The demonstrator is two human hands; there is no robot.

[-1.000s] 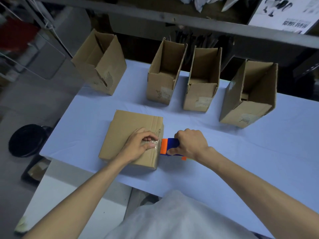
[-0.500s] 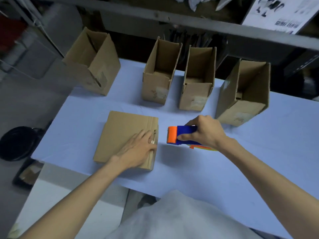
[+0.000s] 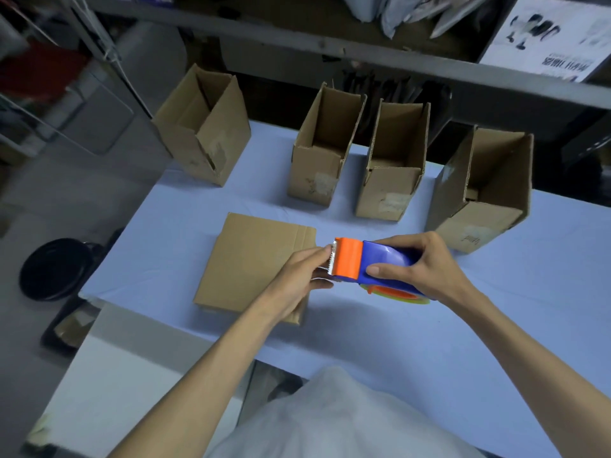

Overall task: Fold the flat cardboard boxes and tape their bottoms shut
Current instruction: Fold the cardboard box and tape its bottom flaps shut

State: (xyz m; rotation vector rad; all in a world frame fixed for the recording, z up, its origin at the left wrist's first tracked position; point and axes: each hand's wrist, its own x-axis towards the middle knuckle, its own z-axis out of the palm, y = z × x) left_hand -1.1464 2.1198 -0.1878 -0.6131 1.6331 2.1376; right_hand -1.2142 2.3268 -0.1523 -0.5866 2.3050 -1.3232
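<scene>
Pale blue cloth covers a work table [image 3: 496, 309] beneath a grey metal shelf rail [image 3: 363, 51]. At the centre the right hand [image 3: 426, 269] grips a blue and orange tape dispenser [image 3: 373, 264], fingers wrapped over its top and thumb pressed on the near side, holding it raised off the cloth. At the dispenser's toothed front edge the left hand [image 3: 297, 279] has its fingers curled, with fingertip and thumb closing on the clear tape end [image 3: 322, 271] – the strip itself shows only as a faint glint. Directly under and behind the left fingers lies a closed cardboard box [image 3: 251, 259], its broad face up, on the cloth. Beyond both sets of fingertips four open boxes stand upright in a row along the far side: the far-left box [image 3: 205, 133] at the table's corner, two narrow boxes [image 3: 324, 160] [image 3: 393, 170] side by side beyond the dispenser, and a wider box [image 3: 482, 193] – near the right knuckles. Left of the left wrist, down on the floor, sits a black round object [image 3: 53, 269].
</scene>
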